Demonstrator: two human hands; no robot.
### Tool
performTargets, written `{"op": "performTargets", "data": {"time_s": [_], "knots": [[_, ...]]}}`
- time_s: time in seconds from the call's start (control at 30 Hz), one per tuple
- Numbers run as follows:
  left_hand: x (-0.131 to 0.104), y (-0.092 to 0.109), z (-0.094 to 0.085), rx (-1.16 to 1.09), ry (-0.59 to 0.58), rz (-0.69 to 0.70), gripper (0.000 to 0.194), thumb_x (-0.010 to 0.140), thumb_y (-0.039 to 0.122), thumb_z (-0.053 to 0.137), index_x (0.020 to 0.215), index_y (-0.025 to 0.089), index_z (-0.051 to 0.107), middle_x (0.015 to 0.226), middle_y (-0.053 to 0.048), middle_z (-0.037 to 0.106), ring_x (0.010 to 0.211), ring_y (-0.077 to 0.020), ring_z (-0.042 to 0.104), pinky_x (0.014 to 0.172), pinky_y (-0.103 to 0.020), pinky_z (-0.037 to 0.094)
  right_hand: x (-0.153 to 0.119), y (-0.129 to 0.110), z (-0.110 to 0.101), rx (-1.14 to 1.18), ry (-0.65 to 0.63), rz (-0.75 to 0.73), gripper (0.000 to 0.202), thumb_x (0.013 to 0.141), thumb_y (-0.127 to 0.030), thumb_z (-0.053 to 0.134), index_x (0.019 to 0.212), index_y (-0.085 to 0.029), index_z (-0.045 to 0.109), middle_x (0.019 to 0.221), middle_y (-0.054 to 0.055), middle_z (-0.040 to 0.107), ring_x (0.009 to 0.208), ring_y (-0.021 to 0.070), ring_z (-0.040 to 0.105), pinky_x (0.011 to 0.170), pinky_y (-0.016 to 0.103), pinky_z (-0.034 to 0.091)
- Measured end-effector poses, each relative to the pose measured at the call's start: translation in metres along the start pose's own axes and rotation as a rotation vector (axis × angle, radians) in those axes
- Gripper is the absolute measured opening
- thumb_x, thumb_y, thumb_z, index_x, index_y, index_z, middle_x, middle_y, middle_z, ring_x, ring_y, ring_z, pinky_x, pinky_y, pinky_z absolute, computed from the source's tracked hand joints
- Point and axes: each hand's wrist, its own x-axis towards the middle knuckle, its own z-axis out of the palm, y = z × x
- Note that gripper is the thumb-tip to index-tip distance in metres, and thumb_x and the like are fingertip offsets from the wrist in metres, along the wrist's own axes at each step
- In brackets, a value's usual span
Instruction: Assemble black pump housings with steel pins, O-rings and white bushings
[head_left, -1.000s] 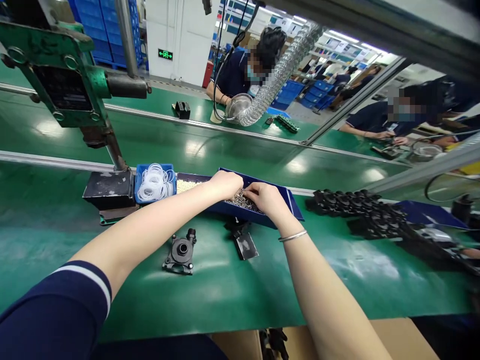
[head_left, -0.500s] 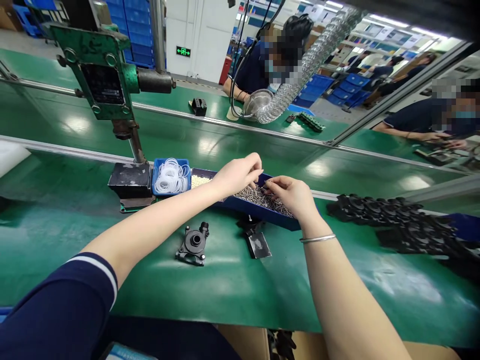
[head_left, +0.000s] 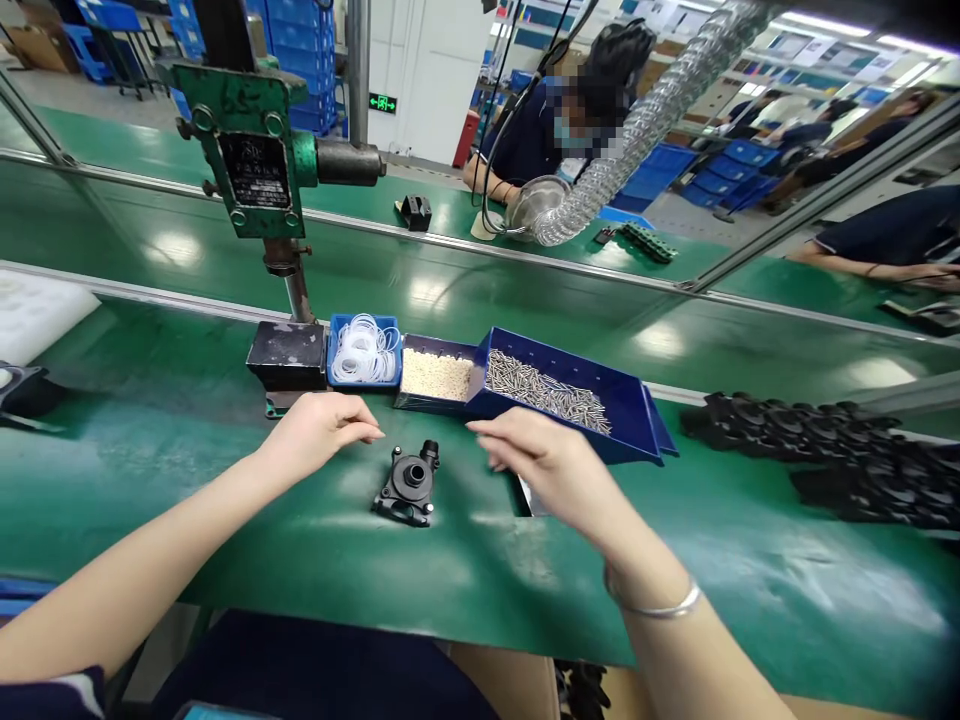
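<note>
My left hand (head_left: 322, 435) is closed in a pinch just left of a black plastic housing (head_left: 411, 482) lying on the green table. Whatever its fingertips hold is too small to make out. My right hand (head_left: 536, 465) is pinched too, to the right of the housing, over a dark part with a metallic plate (head_left: 527, 497) that it partly covers. Its grip is also unclear. Behind the hands stand a blue bin of metal screws (head_left: 551, 390), a tray of small cream pieces (head_left: 436, 375) and a blue box of translucent rings (head_left: 365, 350).
A green press (head_left: 247, 150) with a black base block (head_left: 289, 355) rises at the back left. Black parts (head_left: 810, 440) are lined up at the right. Across a metal rail, a person (head_left: 555, 130) works near a flexible duct.
Both hands have left the screw bin and come nearer to me, on either side of the housing. My left hand has moved left. The view has shifted slightly.
</note>
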Motion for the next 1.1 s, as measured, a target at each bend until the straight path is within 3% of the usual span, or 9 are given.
{"op": "performTargets", "data": {"time_s": [0.1,0.2,0.4,0.53,0.67,0.8,0.97,1.1], "knots": [[-0.008,-0.012,0.0,0.132,0.049,0.007,0.015,0.082,0.042,0.065,0.085,0.033,0.076,0.093,0.016,0.075,0.088,0.0087,0.062,0.085,0.001,0.044,0.0,-0.011,0.027,-0.085,-0.119,-0.017,0.008,0.099,-0.018,0.058,0.1,-0.014,0.065,0.09,0.004,0.063,0.08,0.0129,0.061,0.072,0.027,0.05],[-0.014,-0.017,0.003,0.129,0.018,-0.003,0.019,0.084,0.043,0.061,0.098,0.041,0.073,0.105,0.02,0.073,0.102,0.0085,0.063,0.097,0.001,0.044,0.003,-0.012,0.037,-0.101,-0.172,-0.043,0.011,0.1,-0.017,0.055,0.099,-0.013,0.065,0.096,0.005,0.062,0.086,0.0128,0.061,0.076,0.027,0.049],[-0.027,-0.021,0.014,0.001,0.032,0.027,0.014,0.081,0.047,0.064,0.087,0.039,0.074,0.096,0.021,0.074,0.09,0.0118,0.063,0.085,0.004,0.043,0.006,-0.018,0.035,-0.132,-0.221,-0.077,0.017,0.103,-0.016,0.049,0.111,-0.015,0.064,0.103,0.005,0.063,0.09,0.0136,0.063,0.079,0.027,0.052],[-0.029,-0.027,0.022,0.028,0.07,0.064,0.013,0.082,0.046,0.063,0.086,0.041,0.075,0.094,0.02,0.074,0.093,0.0107,0.062,0.088,0.003,0.045,0.005,-0.024,0.034,-0.262,-0.283,-0.089,0.032,0.103,-0.014,0.047,0.135,-0.017,0.05,0.118,0.008,0.064,0.103,0.0185,0.063,0.087,0.033,0.054],[-0.029,-0.028,0.031,0.101,0.17,0.299,0.019,0.082,0.044,0.062,0.095,0.036,0.074,0.101,0.014,0.075,0.097,0.0097,0.065,0.091,0.002,0.05,0.006,-0.03,0.033,-0.39,-0.344,-0.104,0.044,0.098,-0.005,0.046,0.14,-0.017,0.047,0.12,0.012,0.064,0.105,0.0223,0.064,0.086,0.037,0.056],[-0.029,-0.027,0.043,0.237,0.304,0.53,0.014,0.079,0.039,0.067,0.081,0.027,0.074,0.103,0.01,0.073,0.098,0.0082,0.066,0.089,0.0,0.054,0.012,-0.036,0.037,-0.439,-0.358,-0.112,0.039,0.096,-0.005,0.049,0.134,-0.015,0.054,0.107,0.012,0.066,0.094,0.0223,0.065,0.079,0.037,0.057],[-0.028,-0.034,0.055,0.399,0.357,0.786,0.008,0.082,0.03,0.065,0.083,0.027,0.072,0.101,0.01,0.07,0.098,0.0084,0.062,0.087,-0.001,0.051,0.013,-0.032,0.034,-0.394,-0.245,-0.115,0.032,0.1,-0.015,0.051,0.132,-0.011,0.052,0.104,0.01,0.062,0.089,0.0209,0.062,0.077,0.038,0.056],[-0.034,-0.036,0.056,0.618,0.392,0.901,0.009,0.084,0.029,0.063,0.089,0.027,0.07,0.106,0.011,0.069,0.093,0.0033,0.057,0.083,-0.008,0.048,-0.003,-0.026,0.033,-0.314,-0.137,-0.061,0.026,0.103,-0.017,0.047,0.129,-0.013,0.053,0.108,0.01,0.061,0.094,0.0198,0.062,0.083,0.038,0.056]]}}
